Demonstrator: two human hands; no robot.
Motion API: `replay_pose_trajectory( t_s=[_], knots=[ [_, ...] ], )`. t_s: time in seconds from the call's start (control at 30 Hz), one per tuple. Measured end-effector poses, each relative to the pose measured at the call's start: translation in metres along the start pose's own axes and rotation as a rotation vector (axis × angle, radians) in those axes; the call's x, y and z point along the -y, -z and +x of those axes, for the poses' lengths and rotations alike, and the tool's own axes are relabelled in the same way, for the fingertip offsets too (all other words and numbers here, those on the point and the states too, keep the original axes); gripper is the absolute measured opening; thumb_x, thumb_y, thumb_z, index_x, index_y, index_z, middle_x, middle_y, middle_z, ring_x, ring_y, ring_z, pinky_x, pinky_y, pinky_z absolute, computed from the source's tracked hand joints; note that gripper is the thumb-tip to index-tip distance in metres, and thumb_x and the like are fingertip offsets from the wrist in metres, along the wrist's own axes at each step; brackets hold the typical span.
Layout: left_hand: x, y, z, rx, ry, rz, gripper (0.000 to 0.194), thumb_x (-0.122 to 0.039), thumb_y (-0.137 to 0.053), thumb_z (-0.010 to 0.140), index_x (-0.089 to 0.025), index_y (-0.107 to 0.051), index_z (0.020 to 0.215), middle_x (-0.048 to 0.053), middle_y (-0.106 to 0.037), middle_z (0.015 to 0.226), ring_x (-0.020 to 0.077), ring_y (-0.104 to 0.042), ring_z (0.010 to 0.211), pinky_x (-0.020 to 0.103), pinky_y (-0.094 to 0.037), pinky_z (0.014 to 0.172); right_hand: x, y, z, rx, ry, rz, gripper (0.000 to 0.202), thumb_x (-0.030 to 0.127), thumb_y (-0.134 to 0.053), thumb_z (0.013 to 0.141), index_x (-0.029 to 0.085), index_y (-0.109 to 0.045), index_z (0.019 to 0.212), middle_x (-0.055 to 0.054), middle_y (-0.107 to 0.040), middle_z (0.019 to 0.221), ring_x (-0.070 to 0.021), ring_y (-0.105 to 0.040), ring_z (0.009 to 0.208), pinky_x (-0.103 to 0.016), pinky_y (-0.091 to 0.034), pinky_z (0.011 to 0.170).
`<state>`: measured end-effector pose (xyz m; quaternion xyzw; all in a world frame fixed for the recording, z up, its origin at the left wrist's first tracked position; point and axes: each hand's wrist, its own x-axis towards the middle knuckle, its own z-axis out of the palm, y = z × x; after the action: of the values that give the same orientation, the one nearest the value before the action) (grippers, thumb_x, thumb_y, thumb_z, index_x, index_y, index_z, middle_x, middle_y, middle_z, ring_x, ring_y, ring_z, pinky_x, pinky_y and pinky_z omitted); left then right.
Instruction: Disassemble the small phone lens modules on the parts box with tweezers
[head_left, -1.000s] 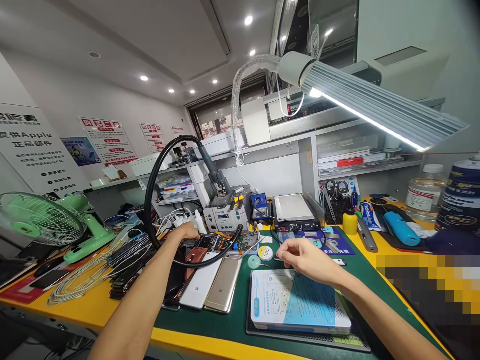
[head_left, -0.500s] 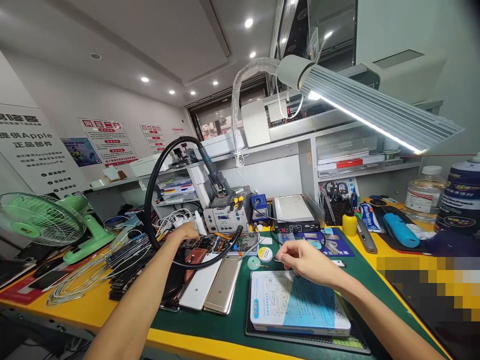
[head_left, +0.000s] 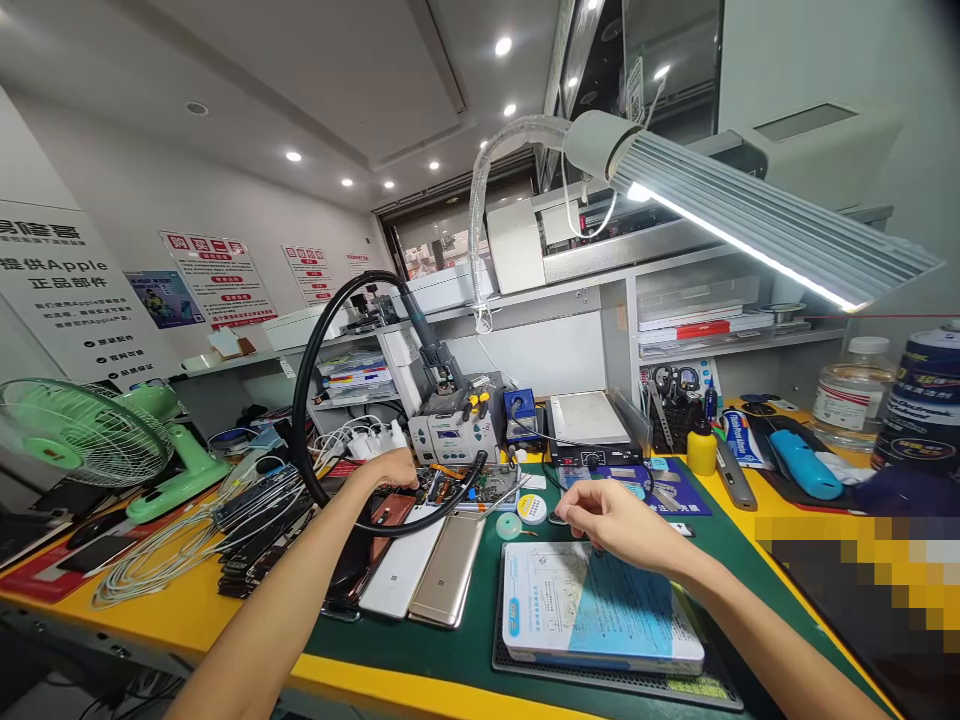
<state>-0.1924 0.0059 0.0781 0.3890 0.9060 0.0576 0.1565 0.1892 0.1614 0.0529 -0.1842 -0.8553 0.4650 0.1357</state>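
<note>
My left hand (head_left: pixel 395 468) is reaching in among loose circuit boards (head_left: pixel 487 487) behind a row of phones. Its fingers point down and are bent together; what they hold, if anything, is hidden. Over a blue-and-white flat box (head_left: pixel 600 610) hovers my right hand (head_left: pixel 611 520), thumb and forefinger pinched. Whatever is in that pinch is too small to make out. Close to the right fingertips lie a round white-and-yellow tin (head_left: pixel 532 509) and a pale green roll (head_left: pixel 508 526). A white phone (head_left: pixel 397 575) and a gold phone (head_left: pixel 448 570) rest beside my left forearm.
A thick black hose (head_left: pixel 300 400) loops over the boards from the grey soldering station (head_left: pixel 454 435). A lamp (head_left: pixel 757 215) hangs overhead. A green fan (head_left: pixel 161 450) and tangled white cables (head_left: pixel 157 550) occupy the left; a yellow bottle (head_left: pixel 701 452) stands at the right.
My left hand has moved slightly right over the boards, with its fingers more bent downward. My right hand keeps nearly the same place and pinch. The whole view has shifted a little.
</note>
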Motion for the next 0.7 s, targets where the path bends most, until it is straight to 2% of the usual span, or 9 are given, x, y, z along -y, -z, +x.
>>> replay_pose_trajectory(
  t_s=[0.2, 0.7],
  knots=[
    [-0.002, 0.0, -0.001, 0.04, 0.044, 0.066, 0.036, -0.037, -0.066, 0.096, -0.016, -0.063, 0.125, 0.008, -0.065, 0.126, 0.0256, -0.067, 0.107, 0.043, -0.059, 0.088, -0.001, 0.0, 0.0, 0.002, 0.002, 0.009, 0.025, 0.038, -0.061, 0.102, 0.014, -0.069, 0.1, -0.002, -0.071, 0.09, -0.016, -0.069, 0.076, -0.033, -0.059, 0.07],
    [-0.007, -0.01, 0.003, 0.039, -0.006, 0.119, 0.036, -0.036, -0.066, 0.096, -0.016, -0.063, 0.125, 0.008, -0.065, 0.127, 0.0252, -0.067, 0.107, 0.044, -0.059, 0.088, -0.001, 0.002, 0.0, -0.016, 0.008, -0.003, 0.024, 0.037, -0.062, 0.101, 0.014, -0.069, 0.102, -0.002, -0.072, 0.093, -0.0163, -0.07, 0.076, -0.033, -0.059, 0.071]
  ],
)
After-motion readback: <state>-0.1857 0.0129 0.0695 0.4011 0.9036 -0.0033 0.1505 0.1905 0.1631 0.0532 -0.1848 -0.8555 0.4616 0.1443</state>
